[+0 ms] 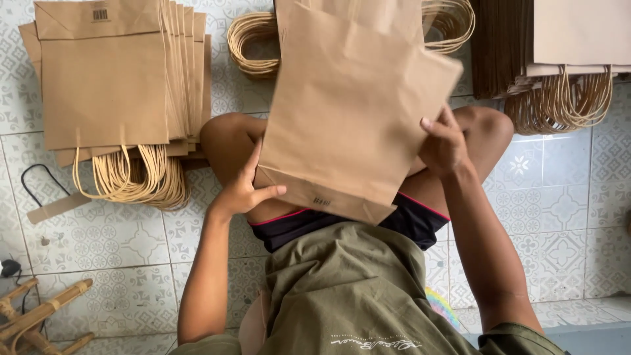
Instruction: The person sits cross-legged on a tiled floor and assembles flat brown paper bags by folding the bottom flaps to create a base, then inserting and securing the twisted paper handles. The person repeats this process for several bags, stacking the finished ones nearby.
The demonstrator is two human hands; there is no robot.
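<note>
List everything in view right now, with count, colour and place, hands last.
Held paper bag: one, brown, flat, over the lap.
Finished bag stack: several, brown, handles toward the person, floor left.
Bag stack: many, brown, top right.
Loose handle bundle: tan cord, top centre.
Card strip with black cord: one, far left.
Wooden frame: one, bottom left.
Tiled floor: patterned white and grey.
Left hand: grips the bag's lower corner.
Right hand: holds the bag's right edge.
</note>
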